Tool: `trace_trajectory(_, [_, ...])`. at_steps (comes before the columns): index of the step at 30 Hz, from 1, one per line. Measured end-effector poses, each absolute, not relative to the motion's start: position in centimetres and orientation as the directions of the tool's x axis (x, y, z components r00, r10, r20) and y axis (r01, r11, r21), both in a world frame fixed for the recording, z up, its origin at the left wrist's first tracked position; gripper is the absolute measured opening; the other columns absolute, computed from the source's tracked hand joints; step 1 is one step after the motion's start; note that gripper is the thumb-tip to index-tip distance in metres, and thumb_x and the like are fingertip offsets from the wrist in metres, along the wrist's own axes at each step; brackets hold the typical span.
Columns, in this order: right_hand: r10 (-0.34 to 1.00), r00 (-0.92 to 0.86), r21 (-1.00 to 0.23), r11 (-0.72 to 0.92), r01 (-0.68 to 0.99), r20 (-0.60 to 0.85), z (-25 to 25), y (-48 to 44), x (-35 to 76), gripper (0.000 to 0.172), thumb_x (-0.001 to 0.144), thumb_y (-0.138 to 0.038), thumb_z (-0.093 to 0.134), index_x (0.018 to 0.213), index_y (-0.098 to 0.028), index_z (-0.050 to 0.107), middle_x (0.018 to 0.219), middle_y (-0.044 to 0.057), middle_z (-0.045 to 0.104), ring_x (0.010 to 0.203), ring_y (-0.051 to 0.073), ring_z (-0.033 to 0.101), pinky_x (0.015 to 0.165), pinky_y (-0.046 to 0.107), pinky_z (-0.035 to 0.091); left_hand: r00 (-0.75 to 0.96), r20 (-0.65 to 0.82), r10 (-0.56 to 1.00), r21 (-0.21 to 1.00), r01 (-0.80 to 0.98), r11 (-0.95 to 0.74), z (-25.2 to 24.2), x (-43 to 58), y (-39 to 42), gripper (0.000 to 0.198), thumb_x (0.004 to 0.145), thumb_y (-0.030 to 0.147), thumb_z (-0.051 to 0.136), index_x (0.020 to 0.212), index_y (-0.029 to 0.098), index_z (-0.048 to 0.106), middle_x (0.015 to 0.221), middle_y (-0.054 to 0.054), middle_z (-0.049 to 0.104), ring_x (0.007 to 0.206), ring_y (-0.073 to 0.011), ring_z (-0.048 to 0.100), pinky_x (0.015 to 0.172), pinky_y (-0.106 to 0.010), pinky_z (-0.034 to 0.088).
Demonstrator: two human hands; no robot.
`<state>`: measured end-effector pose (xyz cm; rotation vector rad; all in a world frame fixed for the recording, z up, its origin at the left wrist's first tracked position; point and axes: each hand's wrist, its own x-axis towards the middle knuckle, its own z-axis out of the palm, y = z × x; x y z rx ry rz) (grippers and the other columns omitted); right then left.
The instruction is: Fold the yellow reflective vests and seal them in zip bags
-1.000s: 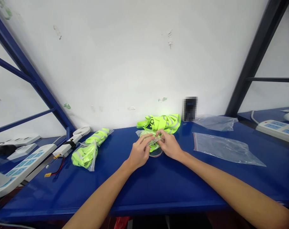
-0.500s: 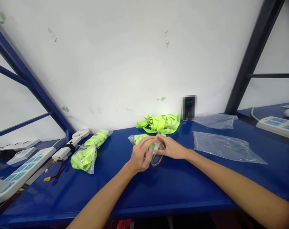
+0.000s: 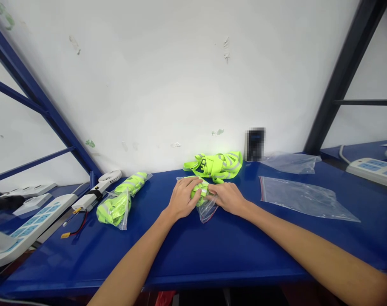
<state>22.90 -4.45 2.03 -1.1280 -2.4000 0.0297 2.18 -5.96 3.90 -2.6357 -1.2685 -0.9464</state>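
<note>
Both hands meet at the middle of the blue table (image 3: 212, 250). My left hand (image 3: 180, 198) is curled over a rolled neon-yellow reflective vest inside a clear zip bag (image 3: 203, 199). My right hand (image 3: 228, 197) presses and grips the same bag from the right side. The bag's open, red-edged end sticks out toward me between the hands. Just behind them lies a loose neon-yellow reflective vest (image 3: 216, 164), unbagged, near the wall.
Two bagged vests (image 3: 114, 209) (image 3: 132, 182) lie to the left, beside a small white fan (image 3: 98, 189) and a power strip (image 3: 30, 225). Empty clear zip bags (image 3: 303, 198) (image 3: 291, 162) lie to the right. Another power strip (image 3: 374, 170) is at the far right.
The hands went from pinching the bag's mouth to pressing down on the bagged vest; the bag now lies flatter on the table with its open end toward me.
</note>
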Motion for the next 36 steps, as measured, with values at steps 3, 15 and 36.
trace_trajectory(3, [0.76,-0.475,-0.359,0.636,0.683,0.444,2.0,-4.4,22.7,0.022,0.086,-0.038,0.061,0.08,-0.023,0.047,0.065,-0.003,0.051,0.058,0.015,0.047,0.054,0.026,0.021,0.401,0.579,0.71,0.166,0.795,-0.584,4.6,1.9,-6.0,0.034,0.095,0.035,0.042,0.119,0.02,0.06,0.114,-0.008,0.067,0.105,-0.0241,0.06,0.093,-0.039,0.042])
trace_trajectory(15, [0.877,-0.39,-0.917,0.364,0.163,0.28,2.8,-3.1,23.8,0.018,0.078,-0.034,0.067,0.079,-0.016,0.066,0.064,0.001,0.065,0.057,0.016,0.064,0.06,0.029,0.052,0.521,0.34,0.783,0.162,0.788,-0.594,7.6,0.7,-6.7,0.028,0.084,0.031,0.051,0.106,0.022,0.066,0.104,-0.009,0.065,0.1,-0.0272,0.059,0.09,-0.04,0.046])
trace_trajectory(36, [0.92,-0.377,-0.991,0.13,0.025,0.111,2.2,-3.6,22.8,0.006,0.074,-0.022,0.062,0.075,-0.017,0.059,0.062,-0.002,0.059,0.058,0.011,0.056,0.057,0.023,0.045,0.225,0.26,0.939,0.499,0.801,-0.33,10.7,2.9,-5.1,0.042,0.087,0.047,0.045,0.108,0.021,0.07,0.105,-0.006,0.072,0.077,-0.0211,0.065,0.069,-0.029,0.045])
